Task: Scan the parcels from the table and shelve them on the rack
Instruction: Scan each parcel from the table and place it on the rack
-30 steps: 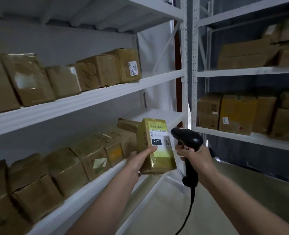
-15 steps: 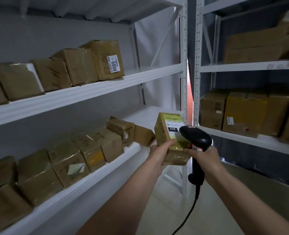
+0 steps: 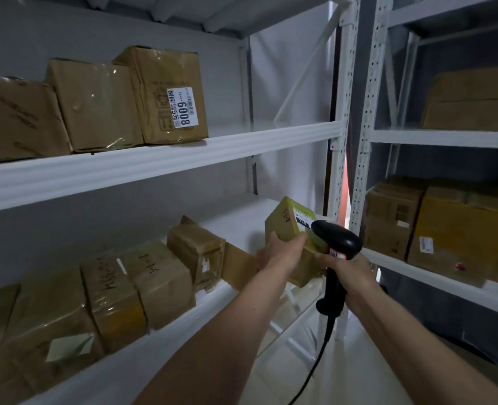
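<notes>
The left hand [image 3: 282, 252] grips a tape-wrapped yellowish cardboard parcel [image 3: 285, 226] beside the white metal rack's lower shelf [image 3: 241, 226], seemingly above it; the right hand [image 3: 348, 268] clasps a black corded handheld scanner [image 3: 336, 238].

Tilted yellow-brown parcel [image 3: 282, 226] over rack [image 3: 160, 165]

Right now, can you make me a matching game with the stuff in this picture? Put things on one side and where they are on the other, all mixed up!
Things:
1. parcel with the 220 label
2. black scanner
3. box with the 6008 sticker
4. big yellow box

Places:
A. on the upper shelf of the near rack
B. held in the left hand
C. on the rack to the right
D. gripped in the right hand

Pairs: 1-B, 2-D, 3-A, 4-C
</notes>
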